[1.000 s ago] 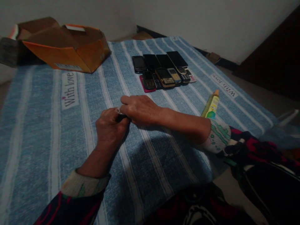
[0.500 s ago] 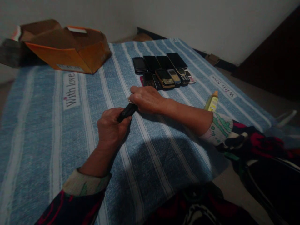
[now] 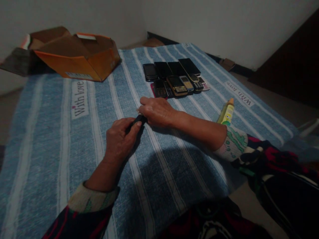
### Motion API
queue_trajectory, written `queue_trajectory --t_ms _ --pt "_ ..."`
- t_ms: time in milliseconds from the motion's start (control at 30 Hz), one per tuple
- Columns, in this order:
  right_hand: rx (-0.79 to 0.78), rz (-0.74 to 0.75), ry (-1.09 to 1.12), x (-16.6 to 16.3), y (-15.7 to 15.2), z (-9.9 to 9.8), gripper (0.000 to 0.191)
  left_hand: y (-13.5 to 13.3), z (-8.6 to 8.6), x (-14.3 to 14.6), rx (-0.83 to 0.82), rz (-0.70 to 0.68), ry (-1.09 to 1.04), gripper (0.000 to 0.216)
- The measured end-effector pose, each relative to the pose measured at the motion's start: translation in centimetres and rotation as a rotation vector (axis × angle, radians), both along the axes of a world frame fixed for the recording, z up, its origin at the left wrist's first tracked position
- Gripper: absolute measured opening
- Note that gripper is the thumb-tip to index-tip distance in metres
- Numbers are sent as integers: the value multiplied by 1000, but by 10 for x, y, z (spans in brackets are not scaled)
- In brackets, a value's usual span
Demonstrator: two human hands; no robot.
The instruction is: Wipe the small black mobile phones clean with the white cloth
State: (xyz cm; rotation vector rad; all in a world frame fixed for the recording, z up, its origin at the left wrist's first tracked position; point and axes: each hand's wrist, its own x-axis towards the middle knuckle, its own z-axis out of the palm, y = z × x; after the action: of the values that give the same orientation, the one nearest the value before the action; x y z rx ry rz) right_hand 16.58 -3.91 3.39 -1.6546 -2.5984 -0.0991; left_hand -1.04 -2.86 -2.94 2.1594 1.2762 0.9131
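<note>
My left hand (image 3: 119,139) is closed around a small dark phone-like object (image 3: 138,120) whose upper end pokes out between both hands. My right hand (image 3: 156,111) is curled over that upper end, fingers bent and pressed on it. Both hands rest just above a blue and white striped towel (image 3: 62,132) with "With love" printed on it. Beyond my right hand, several mobile phones (image 3: 175,75) lie in two neat rows on the towel.
An orange cardboard box (image 3: 74,54) lies open at the towel's far left. A small yellow bottle (image 3: 226,113) stands near my right forearm. A dark wall edge and floor lie to the right.
The dark object, first hidden between my hands, came into view in my left hand. My right hand shifted slightly toward the phones and then settled on the object's end.
</note>
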Motion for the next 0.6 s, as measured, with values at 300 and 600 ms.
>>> queue_trajectory --t_ms 300,600 --pt "33 63 98 -8 -6 -12 25 -5 6 -2 -24 12 8 22" --pt "192 -86 157 2 -2 -19 25 -9 3 -3 -16 -24 -50 22"
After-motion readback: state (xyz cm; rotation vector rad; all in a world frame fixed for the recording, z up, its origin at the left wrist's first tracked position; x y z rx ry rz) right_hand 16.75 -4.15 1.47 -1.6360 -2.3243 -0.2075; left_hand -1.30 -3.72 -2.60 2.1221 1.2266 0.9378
